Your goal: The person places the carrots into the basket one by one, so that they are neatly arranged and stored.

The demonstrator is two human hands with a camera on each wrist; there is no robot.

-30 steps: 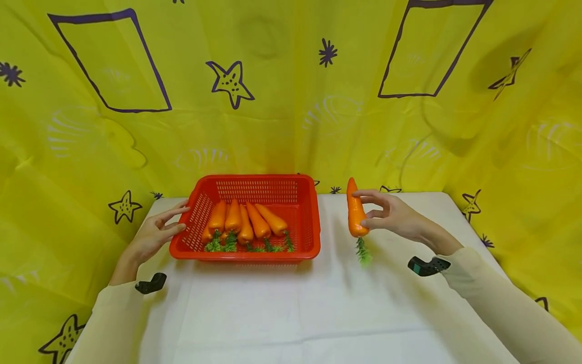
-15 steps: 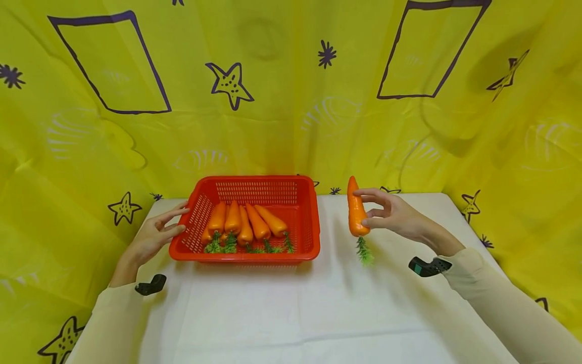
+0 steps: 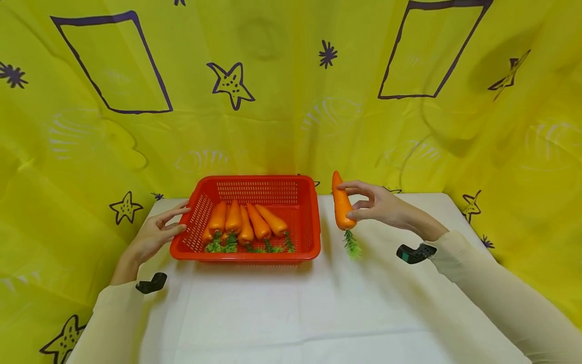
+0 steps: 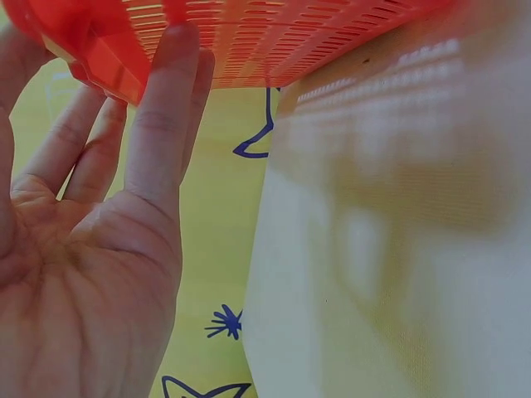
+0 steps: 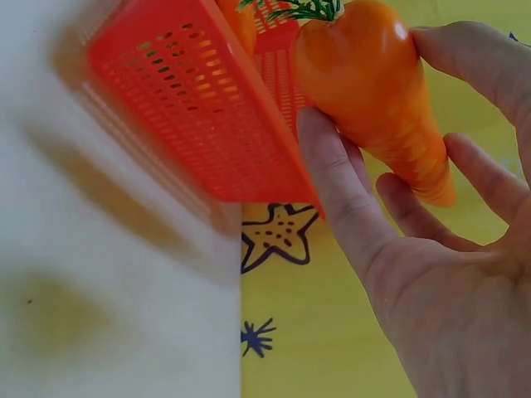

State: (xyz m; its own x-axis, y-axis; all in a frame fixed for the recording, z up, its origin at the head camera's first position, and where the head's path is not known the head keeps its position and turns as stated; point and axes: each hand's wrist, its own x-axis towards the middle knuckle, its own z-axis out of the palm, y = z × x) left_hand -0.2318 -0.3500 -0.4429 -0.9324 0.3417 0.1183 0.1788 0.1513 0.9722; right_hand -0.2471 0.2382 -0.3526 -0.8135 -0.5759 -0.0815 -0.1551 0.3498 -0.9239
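Observation:
My right hand [image 3: 381,205] holds an orange carrot [image 3: 342,207] between thumb and fingers, just right of the red basket [image 3: 254,256]. The carrot's tip points up and its green leaves hang down over the white table. In the right wrist view, the held carrot [image 5: 365,75] shows its thick end toward the basket wall [image 5: 166,91]. Several carrots [image 3: 258,222] lie inside the basket, leaves toward the near side. At the basket's left end, my left hand [image 3: 152,235] touches the rim with fairly straight fingers. The left wrist view shows fingertips [image 4: 170,58] against the slotted basket wall [image 4: 274,41].
A white cloth [image 3: 291,308] covers the table. Yellow curtain [image 3: 282,131] with drawn stars and shells hangs behind and at both sides. Each wrist wears a black device; the right one [image 3: 415,254] sits over the sleeve's cuff.
My right hand has moved left and slightly up with the carrot, bringing it nearer the basket. The left hand and basket have stayed in place.

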